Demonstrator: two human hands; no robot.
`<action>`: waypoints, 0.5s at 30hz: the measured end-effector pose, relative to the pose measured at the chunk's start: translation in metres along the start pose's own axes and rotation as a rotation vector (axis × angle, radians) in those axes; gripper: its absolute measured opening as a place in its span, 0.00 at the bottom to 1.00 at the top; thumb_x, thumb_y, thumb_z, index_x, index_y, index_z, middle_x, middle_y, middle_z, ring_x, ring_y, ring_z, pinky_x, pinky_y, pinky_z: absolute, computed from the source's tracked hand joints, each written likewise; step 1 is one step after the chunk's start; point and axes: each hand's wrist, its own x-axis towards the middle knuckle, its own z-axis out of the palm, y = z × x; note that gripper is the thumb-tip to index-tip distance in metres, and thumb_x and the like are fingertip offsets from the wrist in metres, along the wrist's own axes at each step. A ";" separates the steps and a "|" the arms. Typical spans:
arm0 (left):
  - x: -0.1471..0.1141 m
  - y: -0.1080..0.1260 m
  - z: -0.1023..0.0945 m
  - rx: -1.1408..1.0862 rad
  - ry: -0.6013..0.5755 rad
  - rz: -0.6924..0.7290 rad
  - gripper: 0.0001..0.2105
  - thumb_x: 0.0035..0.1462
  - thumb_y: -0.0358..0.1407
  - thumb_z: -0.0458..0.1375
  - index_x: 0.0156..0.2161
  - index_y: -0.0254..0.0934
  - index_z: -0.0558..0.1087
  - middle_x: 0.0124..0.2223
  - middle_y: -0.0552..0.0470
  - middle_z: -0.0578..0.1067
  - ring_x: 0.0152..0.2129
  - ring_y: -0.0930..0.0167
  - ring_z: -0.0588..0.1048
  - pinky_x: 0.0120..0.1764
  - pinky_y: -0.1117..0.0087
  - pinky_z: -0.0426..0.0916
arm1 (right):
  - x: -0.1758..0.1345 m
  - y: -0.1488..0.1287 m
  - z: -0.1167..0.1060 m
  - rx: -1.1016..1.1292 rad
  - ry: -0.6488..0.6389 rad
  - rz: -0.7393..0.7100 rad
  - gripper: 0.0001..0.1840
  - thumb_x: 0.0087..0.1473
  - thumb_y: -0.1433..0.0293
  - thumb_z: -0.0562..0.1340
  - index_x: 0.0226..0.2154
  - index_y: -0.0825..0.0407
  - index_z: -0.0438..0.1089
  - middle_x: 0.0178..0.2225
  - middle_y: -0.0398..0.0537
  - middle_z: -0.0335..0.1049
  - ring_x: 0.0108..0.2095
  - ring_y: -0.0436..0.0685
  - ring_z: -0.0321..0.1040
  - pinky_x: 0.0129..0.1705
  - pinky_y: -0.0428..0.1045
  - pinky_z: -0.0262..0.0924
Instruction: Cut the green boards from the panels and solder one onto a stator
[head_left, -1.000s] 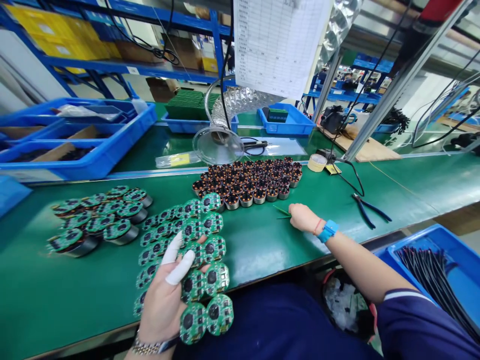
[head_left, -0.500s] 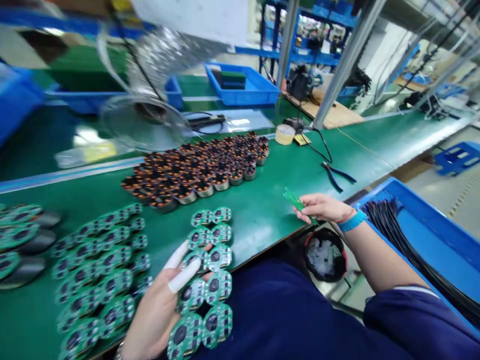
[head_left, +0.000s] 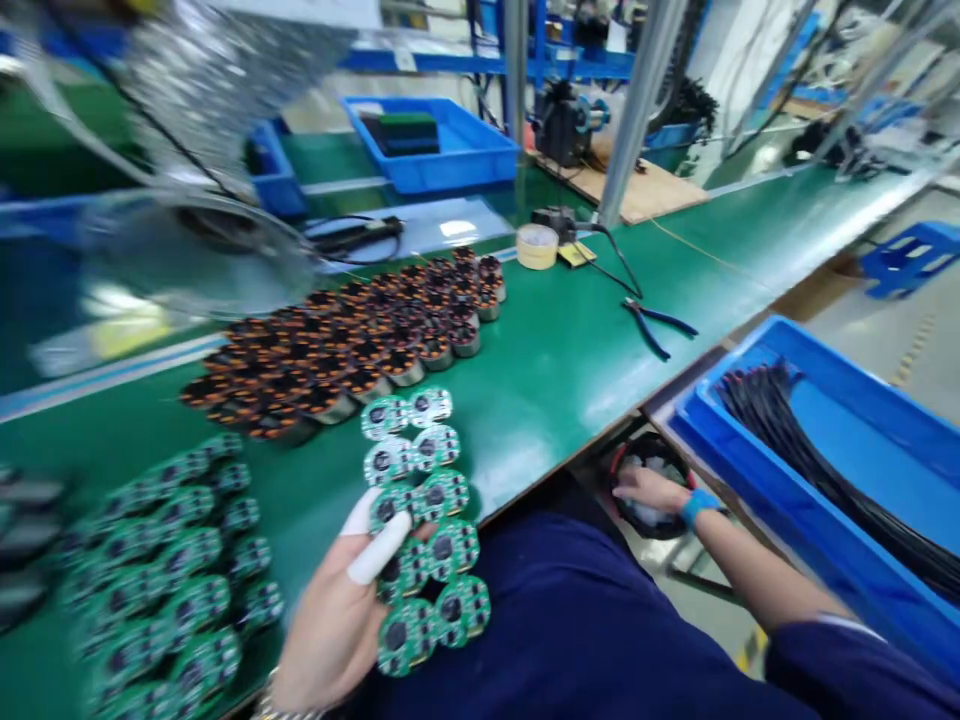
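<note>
The panel of round green circuit boards [head_left: 442,548] sits pinched at its left side between your left hand's [head_left: 334,615] white-covered fingers [head_left: 381,550], by the counter's [head_left: 525,400] near edge. Your right hand [head_left: 651,488] reaches into the bin [head_left: 646,528]; I can't tell whether its fingers grasp anything.

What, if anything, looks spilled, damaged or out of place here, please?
Nothing clearly stands out: the round metal parts stand grouped, the left hand holds circuit boards, and the pliers lie on the bench. Blur could hide small damage.
</note>
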 end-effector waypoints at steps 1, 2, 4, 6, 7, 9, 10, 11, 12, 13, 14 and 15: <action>0.000 -0.001 0.001 -0.018 -0.035 0.049 0.32 0.39 0.36 0.66 0.53 0.42 0.64 0.45 0.48 0.72 0.40 0.63 0.72 0.41 0.65 0.69 | 0.000 -0.022 -0.008 0.088 -0.089 -0.101 0.13 0.54 0.65 0.56 0.37 0.59 0.66 0.30 0.49 0.68 0.29 0.48 0.67 0.30 0.44 0.61; 0.000 -0.002 0.002 -0.028 -0.062 0.102 0.32 0.42 0.36 0.65 0.54 0.43 0.62 0.47 0.48 0.71 0.41 0.64 0.72 0.43 0.66 0.68 | -0.002 -0.045 -0.016 0.199 -0.192 -0.227 0.16 0.55 0.63 0.54 0.41 0.57 0.64 0.33 0.49 0.68 0.31 0.47 0.67 0.31 0.43 0.61; -0.001 -0.004 0.006 -0.026 -0.094 0.206 0.30 0.47 0.37 0.62 0.56 0.45 0.59 0.49 0.50 0.69 0.43 0.66 0.71 0.46 0.66 0.67 | -0.006 -0.093 -0.029 0.633 -0.381 -0.493 0.20 0.55 0.60 0.53 0.45 0.58 0.59 0.37 0.53 0.67 0.34 0.49 0.67 0.34 0.45 0.63; -0.002 -0.005 0.009 0.002 -0.137 0.307 0.29 0.49 0.36 0.61 0.56 0.45 0.58 0.50 0.51 0.69 0.46 0.68 0.68 0.49 0.67 0.64 | -0.009 -0.139 -0.033 0.774 -0.392 -0.647 0.21 0.52 0.60 0.57 0.43 0.58 0.58 0.35 0.51 0.65 0.33 0.49 0.65 0.32 0.45 0.62; -0.002 -0.005 0.010 0.019 -0.165 0.357 0.28 0.50 0.36 0.60 0.56 0.44 0.59 0.50 0.51 0.68 0.48 0.68 0.67 0.50 0.68 0.62 | -0.008 -0.159 -0.032 0.753 -0.349 -0.719 0.20 0.51 0.60 0.58 0.41 0.58 0.58 0.32 0.48 0.64 0.30 0.47 0.63 0.30 0.44 0.60; -0.003 -0.006 0.010 0.046 -0.211 0.453 0.25 0.50 0.36 0.60 0.54 0.41 0.61 0.50 0.51 0.68 0.50 0.69 0.64 0.53 0.68 0.59 | -0.005 -0.191 -0.026 0.608 -0.146 -0.823 0.16 0.51 0.60 0.57 0.34 0.58 0.61 0.27 0.43 0.60 0.26 0.45 0.56 0.27 0.42 0.53; -0.003 -0.006 0.009 0.056 -0.220 0.494 0.24 0.50 0.37 0.60 0.53 0.41 0.62 0.50 0.51 0.68 0.51 0.69 0.63 0.54 0.69 0.57 | -0.002 -0.202 -0.022 0.529 -0.032 -0.848 0.15 0.52 0.60 0.57 0.30 0.58 0.61 0.24 0.42 0.58 0.25 0.44 0.52 0.26 0.42 0.50; -0.003 -0.006 0.007 0.071 -0.217 0.530 0.23 0.51 0.37 0.59 0.53 0.40 0.63 0.51 0.51 0.68 0.51 0.69 0.63 0.55 0.69 0.56 | 0.001 -0.209 -0.018 0.461 0.066 -0.856 0.15 0.52 0.60 0.56 0.27 0.58 0.61 0.22 0.41 0.56 0.24 0.44 0.49 0.26 0.42 0.47; -0.003 -0.006 0.005 0.096 -0.202 0.565 0.22 0.52 0.37 0.58 0.53 0.39 0.63 0.51 0.51 0.68 0.51 0.69 0.63 0.55 0.68 0.55 | 0.003 -0.215 -0.014 0.413 0.137 -0.852 0.16 0.52 0.60 0.55 0.25 0.57 0.60 0.21 0.41 0.56 0.23 0.44 0.47 0.26 0.42 0.45; -0.002 -0.006 0.004 0.132 -0.177 0.596 0.21 0.53 0.38 0.57 0.53 0.39 0.63 0.50 0.50 0.68 0.51 0.69 0.63 0.55 0.68 0.55 | 0.005 -0.218 -0.010 0.385 0.176 -0.846 0.16 0.52 0.60 0.55 0.24 0.57 0.58 0.21 0.41 0.56 0.23 0.44 0.47 0.26 0.42 0.44; -0.001 -0.005 0.003 0.175 -0.144 0.624 0.20 0.54 0.38 0.56 0.53 0.38 0.63 0.50 0.49 0.68 0.50 0.69 0.64 0.54 0.67 0.56 | 0.007 -0.220 -0.007 0.372 0.196 -0.843 0.17 0.52 0.60 0.55 0.23 0.57 0.58 0.21 0.41 0.56 0.23 0.44 0.47 0.26 0.43 0.44; 0.001 -0.004 0.003 0.216 -0.109 0.652 0.19 0.55 0.38 0.56 0.52 0.37 0.64 0.49 0.49 0.69 0.49 0.68 0.65 0.53 0.67 0.57 | 0.008 -0.221 -0.005 0.366 0.214 -0.841 0.17 0.52 0.60 0.56 0.23 0.57 0.58 0.21 0.41 0.57 0.23 0.44 0.47 0.25 0.43 0.43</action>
